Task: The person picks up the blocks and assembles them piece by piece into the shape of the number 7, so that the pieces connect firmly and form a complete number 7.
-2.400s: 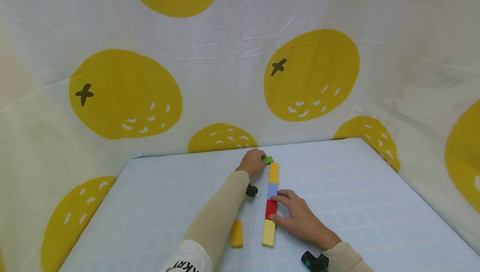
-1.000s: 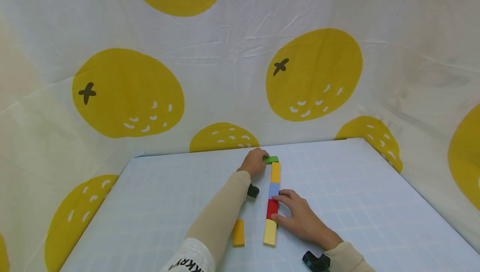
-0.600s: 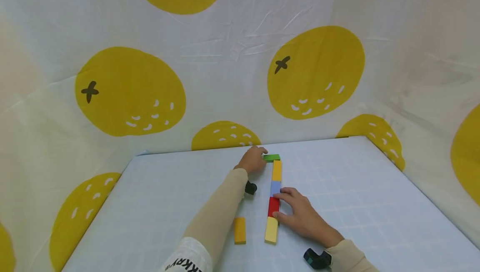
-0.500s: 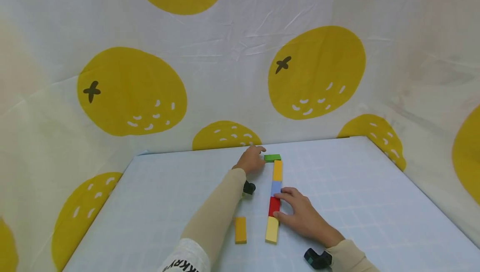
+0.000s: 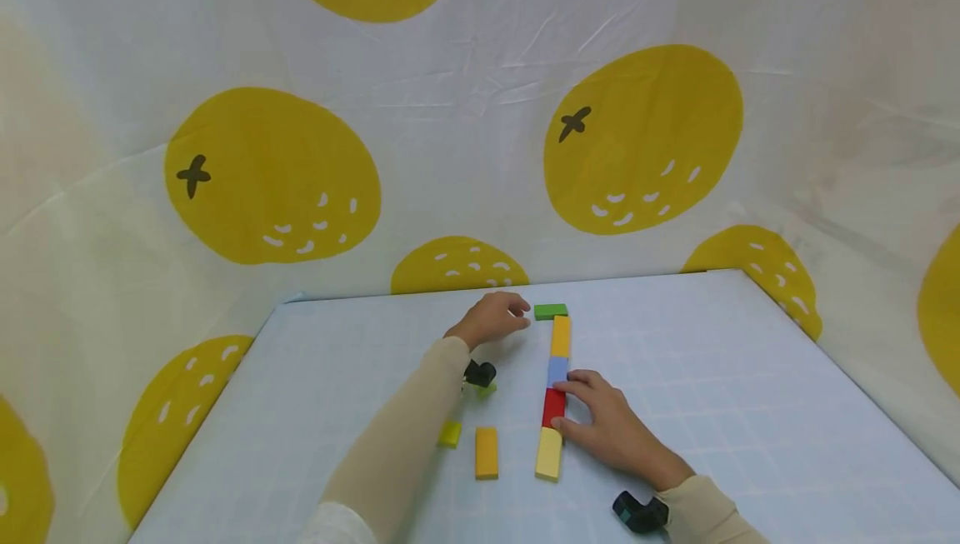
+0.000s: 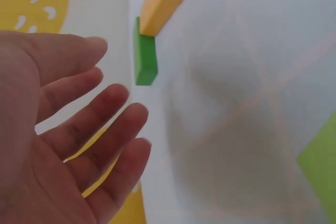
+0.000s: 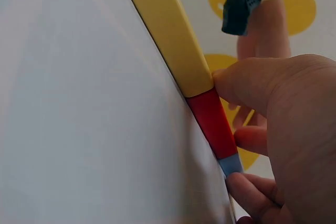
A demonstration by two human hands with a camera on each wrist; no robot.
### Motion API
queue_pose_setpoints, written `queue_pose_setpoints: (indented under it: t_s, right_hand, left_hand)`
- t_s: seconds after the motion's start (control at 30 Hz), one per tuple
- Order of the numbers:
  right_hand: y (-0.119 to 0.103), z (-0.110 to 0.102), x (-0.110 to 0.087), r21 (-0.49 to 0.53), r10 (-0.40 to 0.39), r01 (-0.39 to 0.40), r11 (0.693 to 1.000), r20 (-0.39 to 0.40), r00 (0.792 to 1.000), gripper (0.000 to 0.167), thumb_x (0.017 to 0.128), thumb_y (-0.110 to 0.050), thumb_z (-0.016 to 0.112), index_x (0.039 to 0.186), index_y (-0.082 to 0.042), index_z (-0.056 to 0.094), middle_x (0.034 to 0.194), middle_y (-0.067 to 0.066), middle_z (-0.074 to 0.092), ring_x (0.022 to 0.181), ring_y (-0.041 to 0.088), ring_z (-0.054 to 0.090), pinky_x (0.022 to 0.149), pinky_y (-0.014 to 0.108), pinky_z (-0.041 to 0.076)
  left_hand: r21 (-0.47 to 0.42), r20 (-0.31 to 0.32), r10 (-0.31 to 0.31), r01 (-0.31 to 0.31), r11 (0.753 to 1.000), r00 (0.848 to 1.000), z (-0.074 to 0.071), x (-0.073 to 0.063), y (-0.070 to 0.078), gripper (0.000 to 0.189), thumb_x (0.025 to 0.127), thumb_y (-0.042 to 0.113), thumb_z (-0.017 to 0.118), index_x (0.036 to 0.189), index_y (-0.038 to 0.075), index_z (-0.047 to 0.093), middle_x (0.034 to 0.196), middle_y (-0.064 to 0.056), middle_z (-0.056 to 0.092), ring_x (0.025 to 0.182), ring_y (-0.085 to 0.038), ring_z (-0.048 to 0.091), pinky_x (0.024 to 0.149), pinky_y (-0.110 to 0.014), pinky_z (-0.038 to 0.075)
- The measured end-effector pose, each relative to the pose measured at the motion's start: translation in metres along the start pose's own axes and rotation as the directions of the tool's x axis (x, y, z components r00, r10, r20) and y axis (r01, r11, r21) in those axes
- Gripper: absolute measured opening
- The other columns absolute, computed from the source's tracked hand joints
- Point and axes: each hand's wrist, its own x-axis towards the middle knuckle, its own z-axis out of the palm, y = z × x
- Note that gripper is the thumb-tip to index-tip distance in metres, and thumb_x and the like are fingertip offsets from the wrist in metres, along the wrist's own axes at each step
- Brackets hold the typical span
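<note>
A line of wooden blocks runs away from me on the table: pale yellow [image 5: 548, 454], red [image 5: 553, 407], blue [image 5: 557, 371] and orange [image 5: 561, 336]. A green block [image 5: 551, 311] lies crosswise at its far end, sticking out leftward. My left hand [image 5: 492, 319] hovers just left of the green block, fingers spread and holding nothing; the left wrist view shows a gap between them. My right hand [image 5: 617, 427] rests against the line's right side. In the right wrist view its thumb touches where pale yellow meets red [image 7: 211, 121], and other fingertips touch the red and blue blocks.
A separate orange block [image 5: 487, 452] lies left of the line. Farther left, a yellow-green block [image 5: 450, 434] and a light green block [image 5: 486, 390] are partly hidden by my left arm and its wrist camera. A fruit-print cloth [image 5: 457, 194] hangs behind the table [image 5: 720, 411].
The green block moved right to the far end of the line. My left hand then let go and drew back leftward, uncovering the yellow-green and light green blocks. My right hand stayed by the line.
</note>
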Motion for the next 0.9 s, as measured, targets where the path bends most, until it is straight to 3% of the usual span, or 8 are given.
queue_pose_setpoints:
  t_s: [0.17,0.63,0.9]
  right_hand:
    - [-0.001,-0.001,0.0,0.003,0.001,-0.001,1.0,0.0,1.0,0.054,0.086,-0.046,0.077,0.134,-0.024,0.064,0.144,0.003,0.048,0.129,0.029,0.045,0.1,0.057,0.046]
    - [-0.002,-0.004,-0.002,0.011,-0.01,0.01,1.0,-0.005,1.0,0.055,0.087,-0.044,0.076,0.135,-0.022,0.063,0.145,0.004,0.047,0.131,0.031,0.044,0.1,0.06,0.045]
    - [-0.001,-0.003,-0.001,-0.002,-0.011,0.011,1.0,-0.001,1.0,0.057,0.086,-0.046,0.076,0.136,-0.022,0.063,0.146,0.005,0.047,0.131,0.032,0.044,0.1,0.06,0.045]
  left_hand:
    - [-0.021,0.034,0.048,-0.047,0.999,0.998,-0.003,-0.014,-0.002,0.035,0.098,0.035,0.066,0.129,0.019,0.067,0.112,0.006,0.065,0.101,-0.015,0.058,0.089,-0.036,0.053]
    - [-0.058,0.152,0.099,-0.091,0.994,0.983,0.002,-0.052,0.001,0.034,0.098,0.038,0.065,0.128,0.022,0.068,0.11,0.01,0.065,0.098,-0.012,0.058,0.088,-0.034,0.053]
    - [-0.049,0.178,0.109,-0.102,0.994,0.978,0.003,-0.075,-0.004,0.033,0.097,0.037,0.066,0.126,0.021,0.069,0.109,0.011,0.066,0.097,-0.01,0.059,0.084,-0.03,0.054]
